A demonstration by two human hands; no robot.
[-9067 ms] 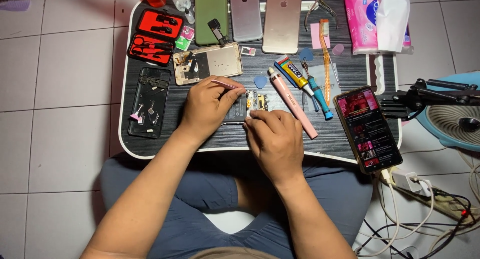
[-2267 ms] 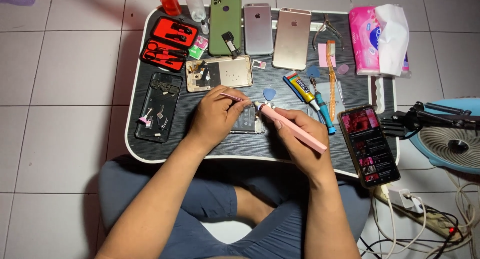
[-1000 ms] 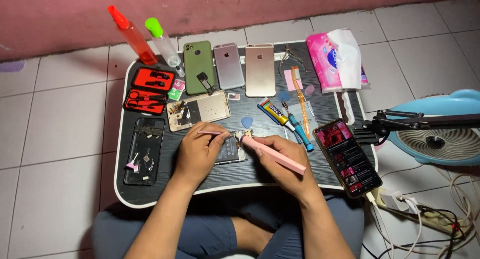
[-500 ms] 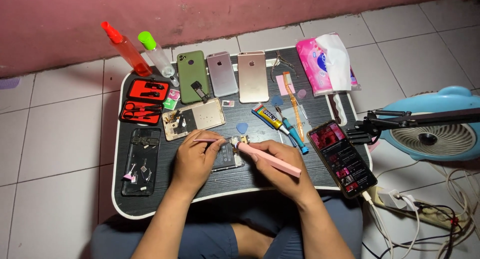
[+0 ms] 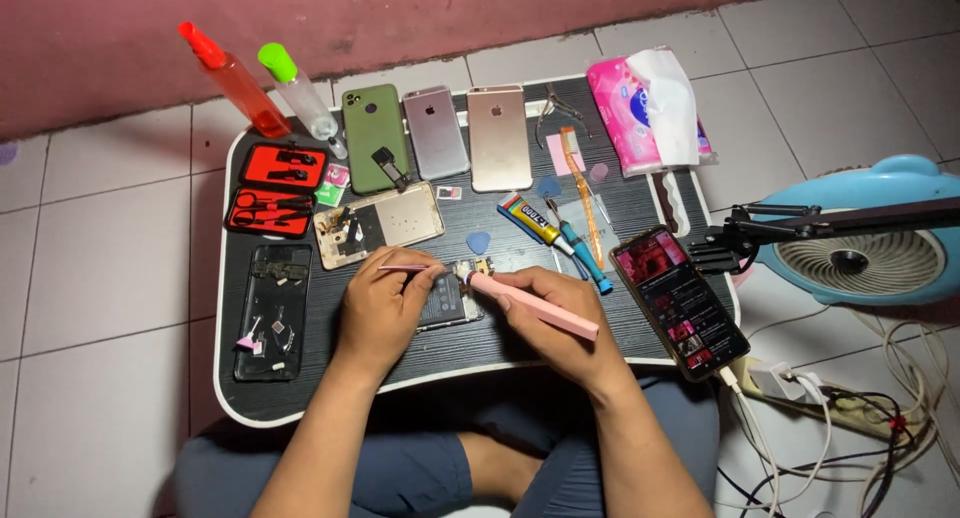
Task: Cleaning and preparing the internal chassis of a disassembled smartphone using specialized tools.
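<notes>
Since half a second ago camera is pulling back; left hand (image 5: pixel 385 303) still pinching thin metal tweezers (image 5: pixel 405 268), right hand (image 5: pixel 550 313) gripping pink pen-shaped tool (image 5: pixel 535 305), tips meeting over opened phone (image 5: pixel 450 300) between hands on black desk (image 5: pixel 330 378).

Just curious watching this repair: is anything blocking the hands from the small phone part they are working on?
Nothing visible does. The left hand holds tweezers and the right hand a pink tool, both tips meeting at the small part.
</notes>
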